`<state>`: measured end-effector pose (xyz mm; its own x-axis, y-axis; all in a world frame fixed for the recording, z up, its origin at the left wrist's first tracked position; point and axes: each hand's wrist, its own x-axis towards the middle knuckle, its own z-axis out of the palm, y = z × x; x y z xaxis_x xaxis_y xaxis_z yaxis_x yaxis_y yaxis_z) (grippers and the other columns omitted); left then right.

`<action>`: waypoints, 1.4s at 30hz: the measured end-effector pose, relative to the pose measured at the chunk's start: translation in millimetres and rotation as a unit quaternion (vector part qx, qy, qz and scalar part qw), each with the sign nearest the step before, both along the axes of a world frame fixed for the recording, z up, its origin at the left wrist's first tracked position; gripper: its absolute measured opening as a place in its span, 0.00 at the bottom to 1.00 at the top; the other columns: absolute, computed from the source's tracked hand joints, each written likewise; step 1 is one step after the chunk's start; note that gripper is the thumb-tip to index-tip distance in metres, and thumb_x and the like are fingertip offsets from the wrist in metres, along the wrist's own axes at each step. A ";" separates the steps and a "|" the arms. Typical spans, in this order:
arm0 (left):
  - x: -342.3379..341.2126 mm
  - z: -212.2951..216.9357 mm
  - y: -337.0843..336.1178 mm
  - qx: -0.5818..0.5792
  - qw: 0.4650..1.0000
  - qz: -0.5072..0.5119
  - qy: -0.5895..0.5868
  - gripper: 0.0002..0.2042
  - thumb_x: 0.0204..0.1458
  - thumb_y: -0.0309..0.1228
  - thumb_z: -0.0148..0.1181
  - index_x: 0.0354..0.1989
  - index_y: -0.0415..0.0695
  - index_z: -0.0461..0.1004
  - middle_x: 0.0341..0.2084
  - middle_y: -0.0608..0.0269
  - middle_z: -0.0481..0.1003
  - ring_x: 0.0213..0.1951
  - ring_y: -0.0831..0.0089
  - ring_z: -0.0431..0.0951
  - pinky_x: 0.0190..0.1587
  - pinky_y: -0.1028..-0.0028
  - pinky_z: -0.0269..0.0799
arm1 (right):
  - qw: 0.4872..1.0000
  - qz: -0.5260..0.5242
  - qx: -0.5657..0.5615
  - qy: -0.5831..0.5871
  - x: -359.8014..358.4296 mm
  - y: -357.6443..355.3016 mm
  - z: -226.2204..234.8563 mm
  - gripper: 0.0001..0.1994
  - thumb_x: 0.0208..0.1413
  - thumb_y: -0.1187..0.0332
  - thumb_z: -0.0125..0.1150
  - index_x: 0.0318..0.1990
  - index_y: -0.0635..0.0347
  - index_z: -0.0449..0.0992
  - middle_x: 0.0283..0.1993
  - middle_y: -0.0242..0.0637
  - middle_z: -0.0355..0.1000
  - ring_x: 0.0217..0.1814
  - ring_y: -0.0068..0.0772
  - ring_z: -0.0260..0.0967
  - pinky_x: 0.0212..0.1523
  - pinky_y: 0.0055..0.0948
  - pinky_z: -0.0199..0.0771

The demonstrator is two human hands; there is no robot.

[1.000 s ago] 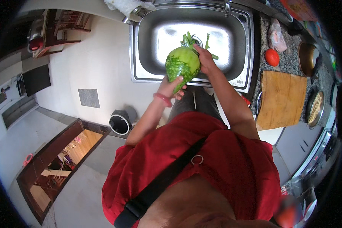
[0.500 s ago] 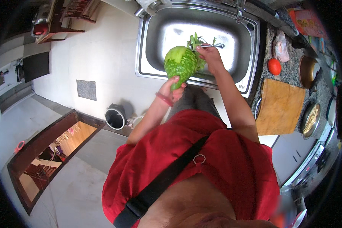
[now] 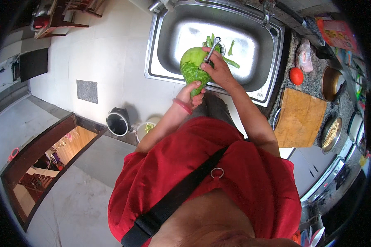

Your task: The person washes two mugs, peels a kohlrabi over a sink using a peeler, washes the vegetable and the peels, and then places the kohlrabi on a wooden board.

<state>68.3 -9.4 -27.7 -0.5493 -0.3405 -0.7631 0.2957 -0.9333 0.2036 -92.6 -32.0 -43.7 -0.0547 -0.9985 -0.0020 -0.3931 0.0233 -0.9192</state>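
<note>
My left hand [image 3: 189,94] is closed around the narrow lower end of a mottled green gourd [image 3: 190,71], holding it tilted over the sink's near edge. Pale, peeled flesh shows on the gourd's wide upper part; dark speckled skin covers the rest. In my right hand [image 3: 221,73] is a metal peeler [image 3: 212,48], its lower end against the gourd's right side. Green peel strips [image 3: 231,47] lie in the steel sink [image 3: 251,61] around the drain, some partly behind the gourd and my fingers.
Right of the sink, a tomato [image 3: 296,76], a plastic bag [image 3: 304,57] and a wooden cutting board [image 3: 299,119] rest on the granite counter, beside pans and a bowl of pale strips [image 3: 332,133]. A faucet [image 3: 267,12] stands behind. Left on the floor are a bin [image 3: 118,122] and a pail [image 3: 143,131].
The peeler has swung from nearly level to upright, and my right hand has come lower along the gourd. More bare flesh shows on top, and peel strips by the drain are now uncovered.
</note>
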 end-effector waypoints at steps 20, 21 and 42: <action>44.1 -52.4 18.4 -0.016 0.992 0.026 0.119 0.18 0.41 0.32 0.53 0.40 0.41 0.59 0.22 0.57 0.65 0.11 0.80 0.57 0.10 0.84 0.51 | 0.869 -0.059 0.319 -0.373 -39.7 -55.1 -79.9 0.11 0.37 0.64 0.63 0.28 0.60 0.73 0.22 0.32 0.66 0.25 0.25 0.61 0.23 0.25 0.60; 47.8 -56.0 19.1 -0.021 0.993 0.032 0.113 0.19 0.40 0.32 0.53 0.41 0.40 0.59 0.23 0.57 0.66 0.11 0.80 0.58 0.10 0.84 0.51 | 0.859 -0.109 0.338 -0.369 -34.9 -47.4 -88.1 0.10 0.39 0.65 0.62 0.27 0.60 0.73 0.23 0.32 0.66 0.24 0.24 0.62 0.22 0.24 0.59; 20.6 -38.8 8.9 0.000 0.987 0.096 0.128 0.15 0.47 0.37 0.50 0.39 0.43 0.59 0.22 0.60 0.64 0.11 0.83 0.56 0.10 0.85 0.51 | 0.994 -0.067 0.038 -0.074 11.9 -8.3 -22.5 0.12 0.43 0.67 0.56 0.35 0.63 0.69 0.44 0.42 0.64 0.44 0.33 0.61 0.45 0.28 0.60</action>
